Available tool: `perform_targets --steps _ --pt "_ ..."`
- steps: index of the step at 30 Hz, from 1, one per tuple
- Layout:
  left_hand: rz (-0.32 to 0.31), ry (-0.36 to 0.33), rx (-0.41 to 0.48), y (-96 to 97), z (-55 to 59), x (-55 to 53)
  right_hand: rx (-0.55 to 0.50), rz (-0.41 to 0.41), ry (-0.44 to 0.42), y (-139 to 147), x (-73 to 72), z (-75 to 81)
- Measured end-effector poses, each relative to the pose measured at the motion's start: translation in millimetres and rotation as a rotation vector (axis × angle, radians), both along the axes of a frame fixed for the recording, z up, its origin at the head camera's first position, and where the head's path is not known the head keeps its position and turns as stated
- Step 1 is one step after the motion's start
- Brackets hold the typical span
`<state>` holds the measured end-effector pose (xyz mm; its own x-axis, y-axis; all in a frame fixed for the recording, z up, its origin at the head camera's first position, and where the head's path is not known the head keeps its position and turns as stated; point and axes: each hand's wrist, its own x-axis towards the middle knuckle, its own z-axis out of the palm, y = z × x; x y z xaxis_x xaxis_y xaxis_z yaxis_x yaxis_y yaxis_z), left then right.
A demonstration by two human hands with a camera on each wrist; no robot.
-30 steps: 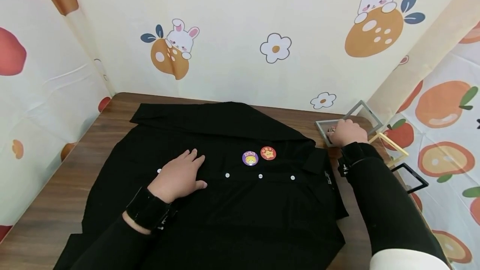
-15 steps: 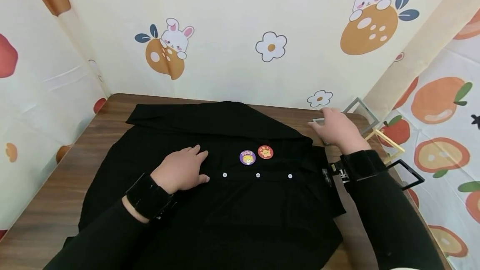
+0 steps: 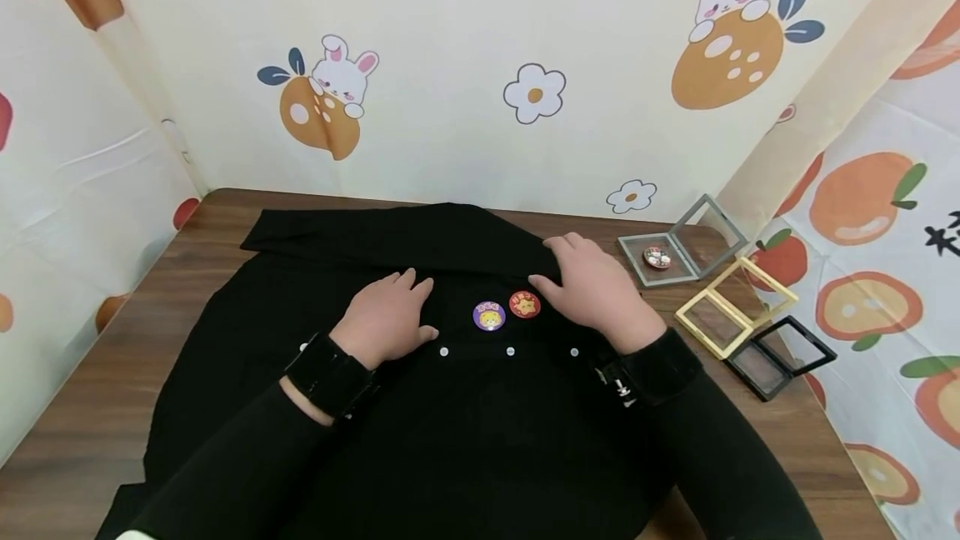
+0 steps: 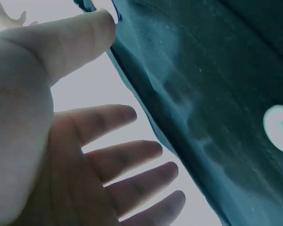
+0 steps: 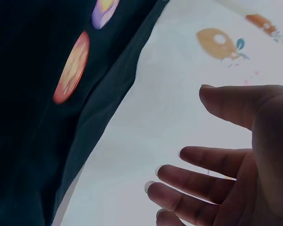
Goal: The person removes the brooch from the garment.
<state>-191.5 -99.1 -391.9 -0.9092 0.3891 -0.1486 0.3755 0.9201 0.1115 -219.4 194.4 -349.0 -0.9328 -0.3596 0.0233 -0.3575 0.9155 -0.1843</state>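
Note:
A black buttoned shirt [image 3: 465,432] lies spread over the table, one sleeve folded across its far side. Two round badges sit on it, a purple one [image 3: 489,316] and a red one [image 3: 524,304]. My left hand [image 3: 386,317], fingers extended and spread, is over the shirt left of the purple badge. Just right of the red badge is my right hand [image 3: 600,290], with straight, parted fingers. Nothing is between the fingers of either hand in the wrist views. A white button [image 4: 279,128] shows near the left hand.
At the right stand three hinged frame cases with lids up: grey [image 3: 667,277], yellow [image 3: 712,320] and black [image 3: 759,365]. Another round badge [image 3: 657,257] lies in the grey case. Patterned cloth [image 3: 450,107] hangs behind the wooden table [image 3: 82,432].
My right hand has left the grey case and moved left over the shirt beside the red badge. My left hand has shifted slightly right.

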Motion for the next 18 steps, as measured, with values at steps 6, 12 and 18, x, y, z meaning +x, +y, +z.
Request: perform_targets --steps 6,12,18 --pt "-0.051 0.008 0.038 7.3 -1.2 -6.2 -0.043 0.021 -0.009 -20 7.0 -12.5" --pt "-0.101 -0.031 0.082 18.9 -5.8 -10.9 -0.084 0.04 -0.016 -35 10.5 -32.3" --pt "-0.131 -0.057 0.098 28.9 -11.5 -14.6 -0.077 0.084 -0.018 -48 16.4 -45.1"
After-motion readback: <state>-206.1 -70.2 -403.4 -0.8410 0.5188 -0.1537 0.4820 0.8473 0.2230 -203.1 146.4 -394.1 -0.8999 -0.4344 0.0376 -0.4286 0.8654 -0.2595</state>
